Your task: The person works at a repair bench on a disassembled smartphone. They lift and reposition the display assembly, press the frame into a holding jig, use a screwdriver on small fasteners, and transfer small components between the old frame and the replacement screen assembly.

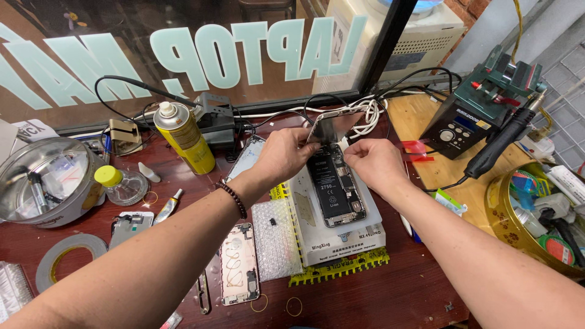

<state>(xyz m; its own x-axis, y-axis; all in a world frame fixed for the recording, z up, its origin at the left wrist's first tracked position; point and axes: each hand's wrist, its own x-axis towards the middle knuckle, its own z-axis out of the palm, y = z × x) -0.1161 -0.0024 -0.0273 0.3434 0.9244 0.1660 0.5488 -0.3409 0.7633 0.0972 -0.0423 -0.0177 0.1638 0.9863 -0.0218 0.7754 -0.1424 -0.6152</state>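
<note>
Nearest us, a gutted phone shell (239, 263) lies on the table (378, 298). Just beyond, the opened phone (335, 186) sits on its white mat, long axis running away from us, directly beneath both hands. Our left hand (285, 153) pinches the lifted screen panel (334, 127) at the far end; our right hand (373, 163), fingers curled, works the phone's top edge, slightly nearer. A yellow spray can (183, 137) stands beyond.

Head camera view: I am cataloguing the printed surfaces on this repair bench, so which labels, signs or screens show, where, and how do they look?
Window sign: large pale green letters on the glass behind the bench.
Spray can: yellow cylinder with a printed label, left of the left hand.
Battery label: black rectangle inside the open phone, below the right hand.
Station display: small blue screen, far right.
</note>
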